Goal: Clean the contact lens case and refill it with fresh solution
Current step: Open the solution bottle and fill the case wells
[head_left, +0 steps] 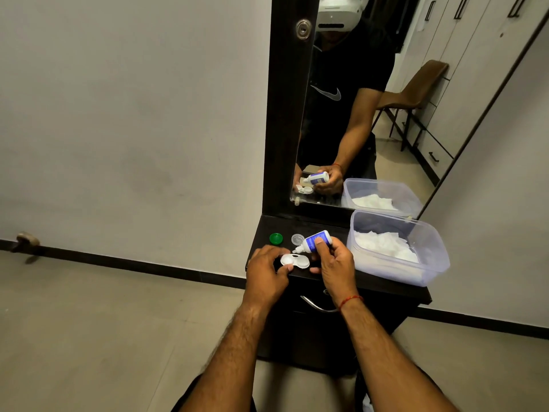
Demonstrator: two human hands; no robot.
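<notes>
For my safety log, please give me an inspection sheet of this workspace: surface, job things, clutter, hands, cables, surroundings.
Surface: dark cabinet top, small and crowded.
Job things: white lens case open on the top; solution bottle tilted, nozzle toward the case; green cap and clear cap lying behind.
Clutter: plastic tub holding white tissue.
Hands: left hand steadies the case; right hand has its grip on the bottle.
Cables: nothing seen.
Surroundings: mirror behind, plain wall, tiled floor.
</notes>
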